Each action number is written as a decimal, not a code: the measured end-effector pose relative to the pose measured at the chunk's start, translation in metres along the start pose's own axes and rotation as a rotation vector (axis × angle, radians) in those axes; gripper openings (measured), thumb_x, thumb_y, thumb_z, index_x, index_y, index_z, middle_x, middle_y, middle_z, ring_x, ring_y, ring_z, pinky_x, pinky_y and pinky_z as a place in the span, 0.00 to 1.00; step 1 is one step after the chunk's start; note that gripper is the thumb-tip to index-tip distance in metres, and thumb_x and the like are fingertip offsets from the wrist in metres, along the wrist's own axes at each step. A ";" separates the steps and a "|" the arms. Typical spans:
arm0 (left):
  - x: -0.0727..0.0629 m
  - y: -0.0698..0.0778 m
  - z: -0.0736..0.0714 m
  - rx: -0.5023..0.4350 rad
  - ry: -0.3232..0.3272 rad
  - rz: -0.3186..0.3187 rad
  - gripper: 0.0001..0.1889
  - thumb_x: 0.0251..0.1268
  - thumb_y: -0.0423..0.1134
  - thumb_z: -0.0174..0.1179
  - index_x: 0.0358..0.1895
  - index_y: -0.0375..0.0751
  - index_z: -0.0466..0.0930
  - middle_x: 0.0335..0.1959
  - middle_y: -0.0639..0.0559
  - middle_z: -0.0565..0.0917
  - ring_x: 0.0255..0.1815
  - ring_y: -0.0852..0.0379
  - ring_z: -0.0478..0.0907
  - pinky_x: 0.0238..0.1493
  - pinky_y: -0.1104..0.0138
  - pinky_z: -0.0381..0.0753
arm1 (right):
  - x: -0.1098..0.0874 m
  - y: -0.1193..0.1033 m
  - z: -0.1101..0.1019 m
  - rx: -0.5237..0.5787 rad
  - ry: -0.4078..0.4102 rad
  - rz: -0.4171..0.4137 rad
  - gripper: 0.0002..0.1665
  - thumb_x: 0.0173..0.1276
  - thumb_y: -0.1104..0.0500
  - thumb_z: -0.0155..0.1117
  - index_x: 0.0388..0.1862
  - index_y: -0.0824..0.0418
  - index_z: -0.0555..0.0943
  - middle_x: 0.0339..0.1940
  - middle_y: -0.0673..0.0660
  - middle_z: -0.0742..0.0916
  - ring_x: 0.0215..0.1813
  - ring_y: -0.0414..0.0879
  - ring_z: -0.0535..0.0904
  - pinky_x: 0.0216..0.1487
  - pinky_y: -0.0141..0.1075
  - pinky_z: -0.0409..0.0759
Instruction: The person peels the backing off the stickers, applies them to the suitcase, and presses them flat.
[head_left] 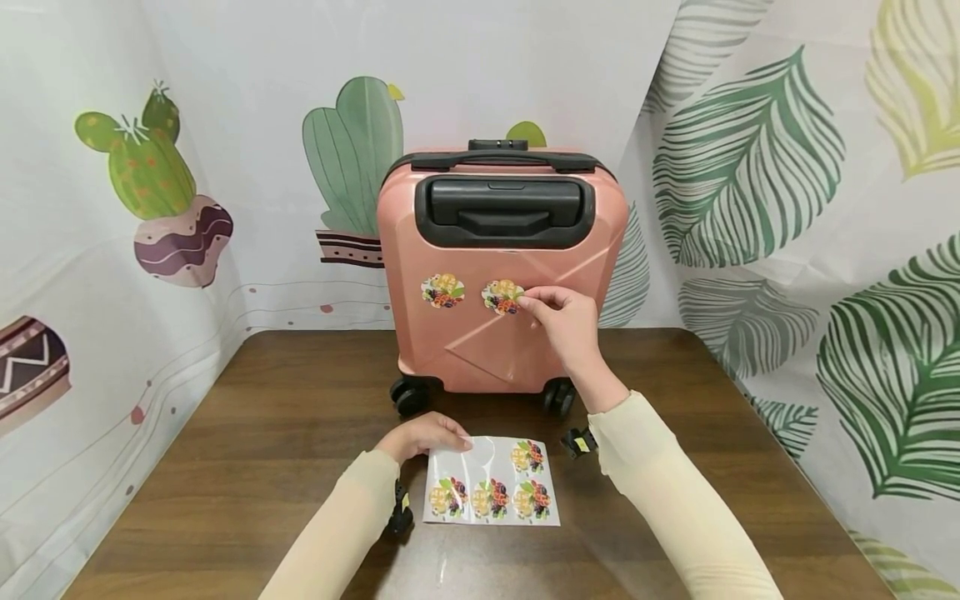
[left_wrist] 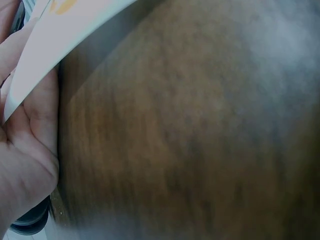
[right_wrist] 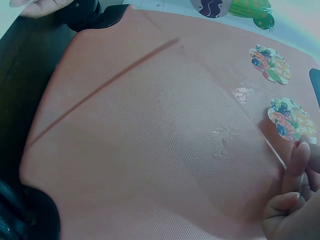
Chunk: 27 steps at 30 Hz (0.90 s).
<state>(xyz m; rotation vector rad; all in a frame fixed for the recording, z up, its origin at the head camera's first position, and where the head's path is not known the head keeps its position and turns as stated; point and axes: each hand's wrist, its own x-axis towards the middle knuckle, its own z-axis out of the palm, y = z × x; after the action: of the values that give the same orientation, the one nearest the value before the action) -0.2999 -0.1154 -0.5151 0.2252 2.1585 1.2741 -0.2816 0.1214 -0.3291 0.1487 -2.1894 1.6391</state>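
A pink suitcase (head_left: 495,358) stands upright on the table, its front facing me. On its left half sits one round fruit sticker (head_left: 442,291). My right hand (head_left: 566,321) pinches the right edge of a second fruit sticker (head_left: 501,297) between thumb and fingertips, right at the suitcase's front; the right wrist view shows this sticker (right_wrist: 290,120) with a shadow beside it. Low over the table, my left hand (head_left: 427,435) grips the upper left corner of a white sticker sheet (head_left: 491,462), which bears several fruit stickers. The left wrist view shows the sheet (left_wrist: 65,35) between thumb and fingers.
The brown wooden table (head_left: 285,433) spreads out on both sides of the suitcase. Black wheels (head_left: 410,397) hold the suitcase up, and a black handle (head_left: 506,208) is set near its top. A patterned cloth (head_left: 262,167) hangs behind the table.
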 end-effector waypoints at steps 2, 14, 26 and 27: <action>0.000 -0.001 -0.001 0.000 -0.001 -0.002 0.11 0.64 0.37 0.68 0.46 0.35 0.88 0.29 0.57 0.87 0.31 0.62 0.81 0.36 0.69 0.82 | 0.000 -0.001 0.001 -0.012 0.010 -0.008 0.13 0.68 0.54 0.73 0.41 0.64 0.89 0.25 0.54 0.85 0.26 0.41 0.77 0.32 0.30 0.76; -0.002 0.001 -0.002 -0.013 -0.015 0.015 0.12 0.64 0.36 0.67 0.46 0.33 0.87 0.28 0.58 0.86 0.30 0.63 0.81 0.36 0.69 0.82 | -0.001 0.000 0.009 -0.047 0.117 -0.085 0.11 0.66 0.56 0.74 0.39 0.63 0.91 0.30 0.62 0.90 0.23 0.35 0.75 0.28 0.27 0.74; 0.000 0.000 -0.002 -0.024 -0.017 0.018 0.12 0.64 0.37 0.68 0.47 0.33 0.88 0.27 0.59 0.86 0.29 0.63 0.81 0.35 0.70 0.81 | 0.002 0.003 0.015 -0.079 0.172 -0.110 0.10 0.67 0.57 0.73 0.40 0.64 0.91 0.38 0.64 0.92 0.29 0.28 0.77 0.34 0.22 0.75; 0.000 0.000 -0.002 -0.026 -0.017 0.020 0.12 0.64 0.36 0.68 0.47 0.33 0.88 0.27 0.59 0.86 0.29 0.63 0.81 0.35 0.70 0.81 | 0.002 0.003 0.015 -0.078 0.175 -0.109 0.10 0.66 0.57 0.73 0.40 0.64 0.91 0.38 0.64 0.92 0.29 0.28 0.77 0.34 0.22 0.75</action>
<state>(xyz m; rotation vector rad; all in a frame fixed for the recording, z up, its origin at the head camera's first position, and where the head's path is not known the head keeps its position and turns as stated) -0.3008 -0.1174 -0.5144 0.2469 2.1292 1.3055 -0.2881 0.1081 -0.3344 0.0966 -2.0725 1.4485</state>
